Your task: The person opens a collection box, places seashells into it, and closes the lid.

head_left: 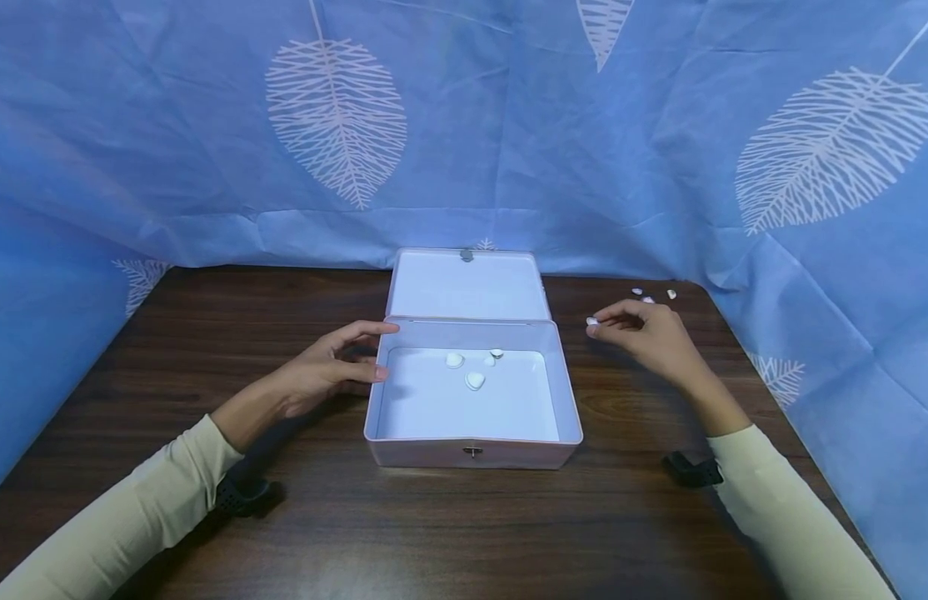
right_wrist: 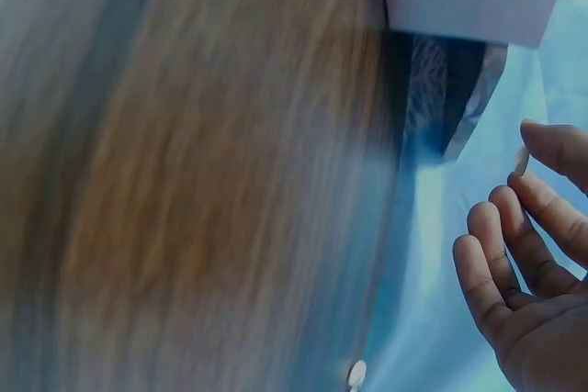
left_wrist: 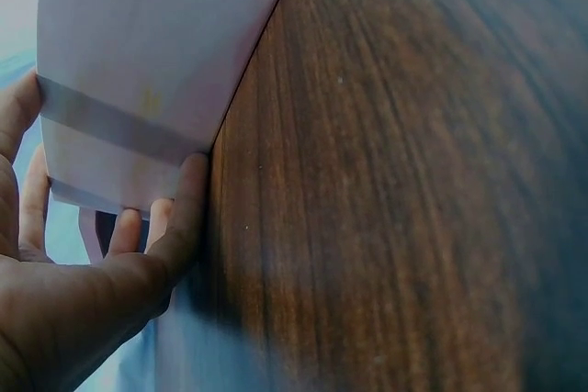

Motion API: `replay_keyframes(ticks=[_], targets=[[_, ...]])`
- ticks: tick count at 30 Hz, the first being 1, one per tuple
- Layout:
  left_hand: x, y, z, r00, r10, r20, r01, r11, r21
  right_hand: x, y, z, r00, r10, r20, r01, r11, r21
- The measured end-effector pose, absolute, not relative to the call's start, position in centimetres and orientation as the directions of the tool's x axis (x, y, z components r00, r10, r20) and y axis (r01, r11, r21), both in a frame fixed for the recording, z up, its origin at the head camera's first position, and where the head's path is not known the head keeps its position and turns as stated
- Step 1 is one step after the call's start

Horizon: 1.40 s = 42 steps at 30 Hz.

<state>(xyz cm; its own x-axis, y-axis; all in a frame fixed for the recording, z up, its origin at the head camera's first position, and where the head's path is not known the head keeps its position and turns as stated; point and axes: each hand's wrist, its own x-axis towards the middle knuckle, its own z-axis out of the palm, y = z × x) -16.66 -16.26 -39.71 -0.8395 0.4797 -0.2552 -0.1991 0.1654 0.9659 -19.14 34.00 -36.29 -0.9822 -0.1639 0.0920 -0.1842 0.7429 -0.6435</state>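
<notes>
A light box (head_left: 471,452) stands with its lid (head_left: 466,287) tipped back. Several small white shells (head_left: 475,381) lie on its floor. My left hand (head_left: 317,375) rests against the box's left wall, its fingertips and thumb touching near the rim. From the left wrist view, the fingers of that hand (left_wrist: 87,291) lie spread along the box's outer side (left_wrist: 165,52). Thumb and forefinger of my right hand (head_left: 651,337) pinch a small white shell (head_left: 592,321) above the table, right of the box. The right wrist view shows this shell (right_wrist: 522,162) edge-on between the fingertips.
Beyond my right hand, a few more shells (head_left: 671,294) lie near the back right corner of the dark wooden table (head_left: 299,492). A blue leaf-patterned cloth (head_left: 584,167) hangs behind the table and along its sides.
</notes>
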Motion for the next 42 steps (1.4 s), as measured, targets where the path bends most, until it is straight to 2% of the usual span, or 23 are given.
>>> replay_keyframes(ticks=[9, 21, 42], targets=[[-16.7, -16.3, -39.8, -0.838, 0.483, -0.253, -0.198, 0.163, 0.966, -18.1, 31.9, -35.7, -0.974, -0.203, 0.097, -0.217, 0.736, -0.641], [-16.6, -16.2, -39.8, -0.837, 0.488, -0.249, -0.201, 0.149, 0.968, -16.8, 29.6, -34.3, -0.972, -0.186, 0.141, -0.232, 0.700, -0.675], [-16.5, -16.2, -39.7, -0.840, 0.487, -0.239, -0.193, 0.143, 0.971, -16.0, 26.5, -34.5, -0.951, -0.261, 0.162, -0.293, 0.608, -0.738]])
